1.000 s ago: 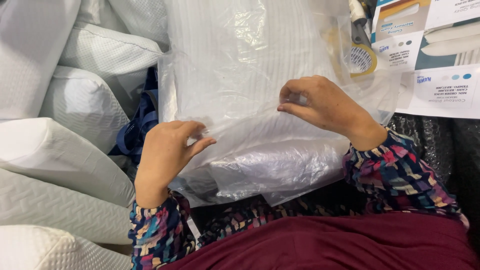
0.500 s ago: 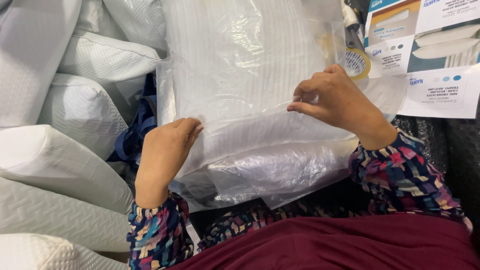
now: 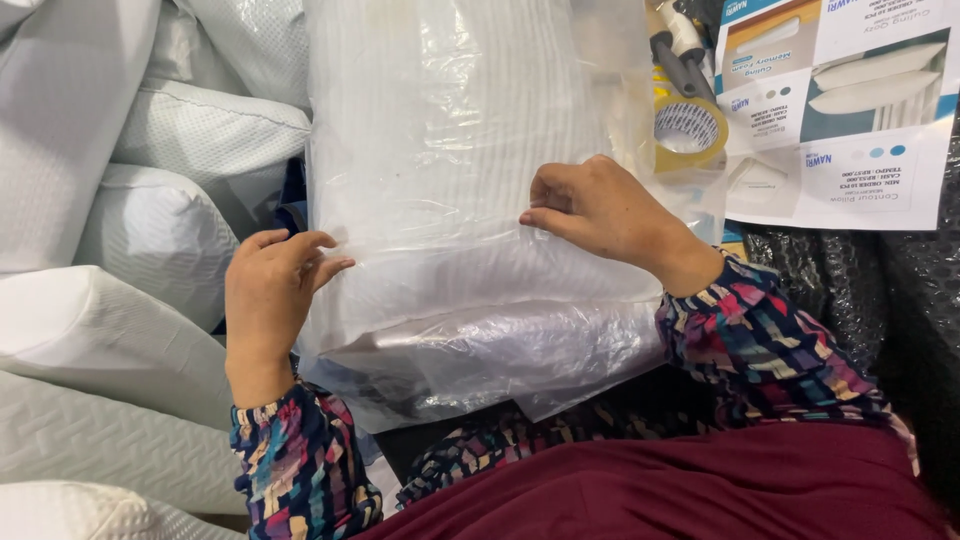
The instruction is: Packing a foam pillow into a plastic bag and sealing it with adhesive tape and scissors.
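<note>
Your left hand point(image 3: 272, 292) rests loose-fingered against the left edge of the white ribbed pillow in its clear plastic bag point(image 3: 460, 180) at frame centre, while your right hand point(image 3: 592, 208) pinches the bag's film at centre right.

White pillow point(image 3: 450, 150) in a clear plastic bag point(image 3: 500, 350), upright in front of the person. Left hand point(image 3: 272, 295) flat on the bag's left edge, fingers spread. Right hand point(image 3: 590, 205) pinches the film near the bag's right side, fingertips curled. Loose bag end bunched below the pillow. Stack of white pillows point(image 3: 110, 250) on the left. Yellow tape roll point(image 3: 688, 130) behind the right hand; printed pillow leaflet point(image 3: 850, 110) top right. Multicoloured sleeves point(image 3: 760, 330), maroon cloth point(image 3: 700, 490) at the bottom.
</note>
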